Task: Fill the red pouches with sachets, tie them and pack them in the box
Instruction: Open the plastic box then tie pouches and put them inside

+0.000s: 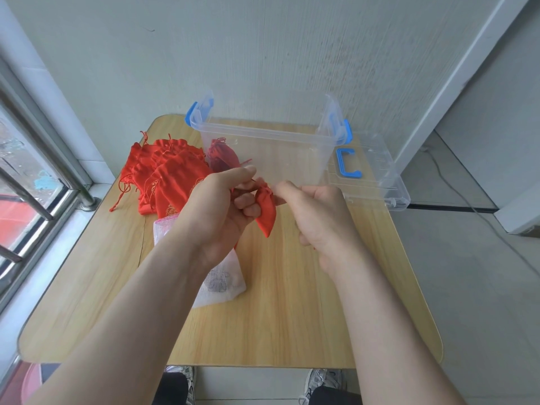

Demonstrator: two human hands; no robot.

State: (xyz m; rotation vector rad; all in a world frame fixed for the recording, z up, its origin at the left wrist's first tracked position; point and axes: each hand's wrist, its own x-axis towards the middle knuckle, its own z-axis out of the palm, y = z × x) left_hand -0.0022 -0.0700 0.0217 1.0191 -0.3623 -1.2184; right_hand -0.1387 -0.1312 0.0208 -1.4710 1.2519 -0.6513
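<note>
Forearms point(137, 311): bare, reaching in from the bottom edge and converging over the middle of the table point(292, 311).
Left hand point(216, 209): raised above the tabletop, fingers curled round the neck of the held pouch point(266, 213), thumb and forefinger pinching just above it.
Right hand point(321, 220): fingers curled, fingertips pinching at the gathered mouth from the opposite side; likely drawing the cord, judging by the opposed grip.
Held pouch: small, red, hanging point-down between both hands, clear of the table; probably lifted to let the body hang free while closing the mouth.
Step in hand: tying, by the look of it; packing of this one not yet done.
Spare pouches point(163, 173): flat red heap at the table's left, just beside the box, within easy reach of the left hand.
Sachets point(226, 283): white mesh packets lying beneath the left wrist, kept close for picking.
Box point(257, 132): clear, blue-latched, open, at the far edge; packed pouch point(221, 155) with gathered top inside at the left end, seen through the wall.
Lid point(377, 173): set aside right of the box, seemingly reaching past the table's right edge.
Hard to make out: cord lost in blur at the right fingertips; sachet count hidden by the wrist; contents of the held pouch unseen; number of pouches in the heap unclear.
</note>
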